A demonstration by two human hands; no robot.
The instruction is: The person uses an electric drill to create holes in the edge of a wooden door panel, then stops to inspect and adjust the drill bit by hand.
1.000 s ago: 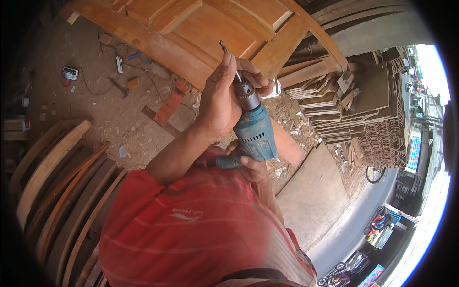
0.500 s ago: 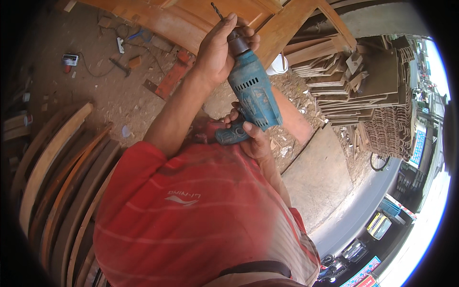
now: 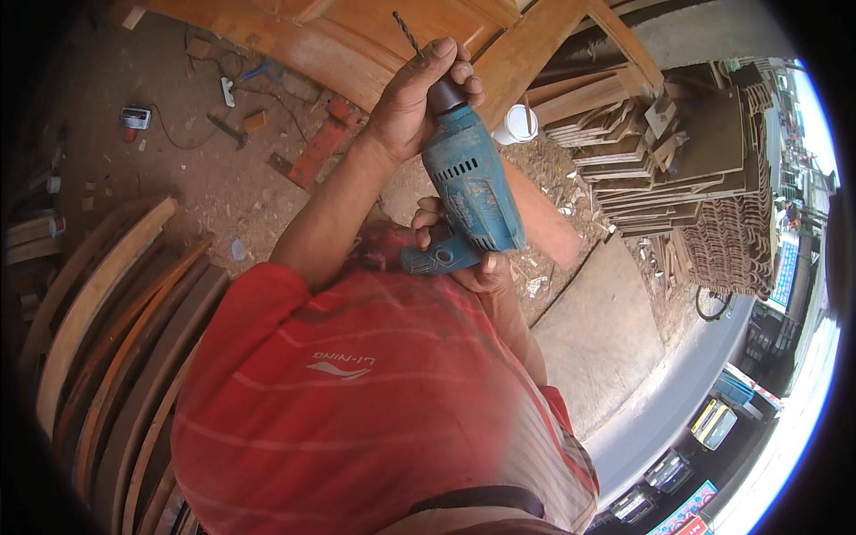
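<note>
A blue power drill [image 3: 477, 183] is held up in front of my chest, tilted with its nose toward the far left. My left hand [image 3: 401, 107] is closed around the dark chuck [image 3: 445, 94], its thumb lying along the near side. A twisted drill bit [image 3: 407, 34] sticks out past that thumb. Lower down, my right hand [image 3: 487, 273] grips the drill's handle near the rear of the body. Some of its fingers show between handle and body, while the rest are hidden behind the tool.
Wooden door panels [image 3: 374, 40] lie at the far side, with a white bucket [image 3: 517, 125] near them. Stacked boards [image 3: 669, 169] stand at right, beyond a flat sheet [image 3: 602, 330]. Curved wooden pieces [image 3: 107, 294] fill the left. A hammer [image 3: 229, 132] and red wooden piece [image 3: 321, 150] lie on the ground.
My right thumb has slid down and to the right at the drill's rear. The left hand and chuck have shifted slightly lower, and the drill has moved a little.
</note>
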